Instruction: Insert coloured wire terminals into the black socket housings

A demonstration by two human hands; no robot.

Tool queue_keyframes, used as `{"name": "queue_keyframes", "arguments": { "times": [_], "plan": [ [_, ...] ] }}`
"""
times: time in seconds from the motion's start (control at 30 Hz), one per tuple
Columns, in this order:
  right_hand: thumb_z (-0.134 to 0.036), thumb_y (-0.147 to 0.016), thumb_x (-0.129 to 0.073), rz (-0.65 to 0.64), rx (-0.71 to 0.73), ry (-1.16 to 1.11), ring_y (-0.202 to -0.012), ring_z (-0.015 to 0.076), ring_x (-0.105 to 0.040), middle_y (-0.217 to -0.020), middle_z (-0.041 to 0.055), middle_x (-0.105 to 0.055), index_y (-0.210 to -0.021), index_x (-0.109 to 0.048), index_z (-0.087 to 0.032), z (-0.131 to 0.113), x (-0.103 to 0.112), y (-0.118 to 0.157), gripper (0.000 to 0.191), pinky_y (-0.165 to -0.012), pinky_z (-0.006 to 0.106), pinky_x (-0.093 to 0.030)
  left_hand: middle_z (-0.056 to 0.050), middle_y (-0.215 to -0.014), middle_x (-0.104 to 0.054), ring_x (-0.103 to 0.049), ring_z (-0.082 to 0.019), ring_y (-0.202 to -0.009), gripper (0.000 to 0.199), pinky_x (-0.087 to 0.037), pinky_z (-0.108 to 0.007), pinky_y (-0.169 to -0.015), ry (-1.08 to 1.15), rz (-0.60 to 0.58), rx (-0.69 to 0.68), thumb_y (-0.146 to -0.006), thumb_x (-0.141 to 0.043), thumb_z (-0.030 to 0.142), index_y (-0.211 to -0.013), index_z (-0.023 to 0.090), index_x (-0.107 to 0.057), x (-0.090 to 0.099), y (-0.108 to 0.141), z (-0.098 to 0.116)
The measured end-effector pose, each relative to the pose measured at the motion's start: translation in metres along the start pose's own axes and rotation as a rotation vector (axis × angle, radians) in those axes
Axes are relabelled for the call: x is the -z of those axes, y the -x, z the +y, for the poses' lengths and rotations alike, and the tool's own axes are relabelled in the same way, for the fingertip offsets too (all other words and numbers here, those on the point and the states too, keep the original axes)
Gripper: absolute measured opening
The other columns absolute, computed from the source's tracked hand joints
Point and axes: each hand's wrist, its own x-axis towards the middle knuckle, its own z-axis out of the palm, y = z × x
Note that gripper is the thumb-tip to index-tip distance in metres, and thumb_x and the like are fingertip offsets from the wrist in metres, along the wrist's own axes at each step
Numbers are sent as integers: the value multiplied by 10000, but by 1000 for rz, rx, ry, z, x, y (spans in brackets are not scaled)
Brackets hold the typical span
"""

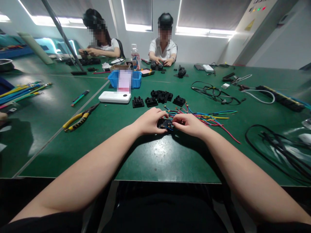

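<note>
My left hand (152, 120) is closed around the left side of a small black plastic socket housing (165, 124), holding it low over the green table. A short blue wire lies across the housing. At its right edge, the fingertips of my right hand (186, 123) are pinched together; what is between them is too small to make out. Just beyond the hands, several black housings (161, 96) of similar look sit in a loose group. A fan of cut wires (206, 116) in red, blue, yellow and green lies behind and right of my right hand.
Yellow-handled pliers (81, 118) lie at left, near a white power bank (115, 97) and a blue bin (125, 79). Black cables (274, 152) coil on the right. Across the table (155, 161) two people handle small black parts. A bottle (135, 57) stands at the back.
</note>
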Motion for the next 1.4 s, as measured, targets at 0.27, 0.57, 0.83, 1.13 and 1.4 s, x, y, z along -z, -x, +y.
{"name": "queue_keyframes", "arguments": {
  "times": [0.27, 0.57, 0.83, 1.13, 1.4],
  "plan": [
    [-278, -837, -484, -48, -36, -18, -759, 169, -545, -765, 27, -625, -725, -617, -167, 3, 1, -1, 206, -711, 290, -384, -64, -1007, -598, -577, -192, -924, 319, -475, -301, -801, 71, 69, 15, -731, -647, 295, -1018, 175, -574, 1, 0, 9],
    [-320, -813, -477, -83, -175, -100, -636, 139, -483, -639, -18, -524, -711, -595, -167, -1, -1, 1, 219, -566, 258, -322, -76, -1030, -620, -578, -210, -969, 327, -475, -322, -834, 44, 67, -50, -745, -629, 266, -1055, 181, -573, 5, 0, 14],
    [-309, -773, -468, -107, -180, -172, -602, 126, -431, -594, -31, -450, -628, -528, -175, 0, 1, 0, 207, -560, 261, -302, -78, -1073, -648, -579, -213, -1001, 324, -463, -333, -870, 7, 103, -111, -766, -603, 268, -1076, 182, -569, 6, 0, 18],
    [-318, -733, -498, -114, -167, -235, -698, 155, -508, -667, -4, -546, -627, -571, -167, 0, 4, 1, 198, -644, 266, -377, -97, -1039, -657, -583, -222, -944, 300, -474, -339, -837, -129, 121, -123, -746, -600, 245, -1033, 157, -593, 6, 1, 31],
    [-292, -763, -485, -84, -125, -181, -671, 149, -525, -660, -3, -558, -641, -575, -163, 1, 0, 1, 198, -626, 256, -386, -99, -1034, -638, -559, -228, -956, 301, -474, -347, -846, -105, 95, -100, -753, -595, 235, -1042, 151, -577, 7, 0, 31]
  ]
}}
